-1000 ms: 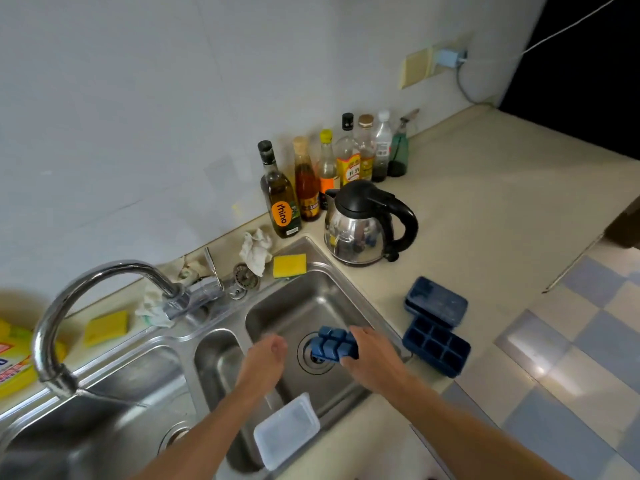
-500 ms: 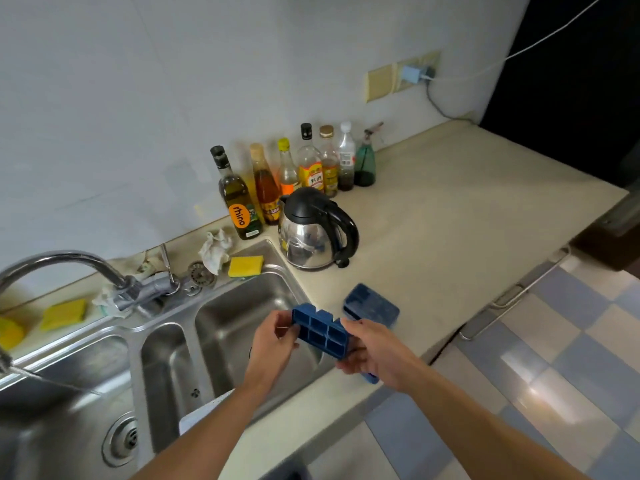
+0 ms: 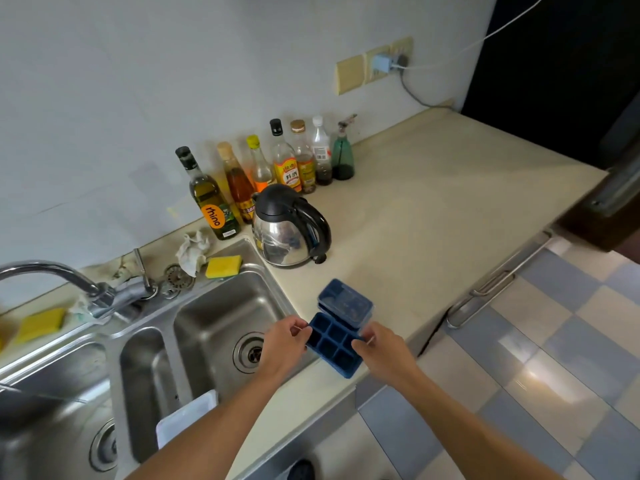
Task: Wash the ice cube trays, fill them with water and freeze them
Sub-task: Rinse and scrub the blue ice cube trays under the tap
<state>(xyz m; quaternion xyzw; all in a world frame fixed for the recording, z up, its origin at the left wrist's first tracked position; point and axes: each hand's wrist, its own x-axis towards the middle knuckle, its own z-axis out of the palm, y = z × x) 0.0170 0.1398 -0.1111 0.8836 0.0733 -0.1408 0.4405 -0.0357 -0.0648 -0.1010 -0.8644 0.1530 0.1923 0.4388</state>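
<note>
Ice cube tray (image 3: 332,344): dark blue, open compartments upward.

Seven bottles (image 3: 284,164); two sponges (image 3: 223,266); two trays (image 3: 331,344); one kettle (image 3: 284,233)

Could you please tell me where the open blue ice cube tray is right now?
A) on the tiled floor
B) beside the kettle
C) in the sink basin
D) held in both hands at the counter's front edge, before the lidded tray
D: the left hand and right hand pinch the ends of the open blue tray over the counter, with the lidded tray just behind it.
</note>
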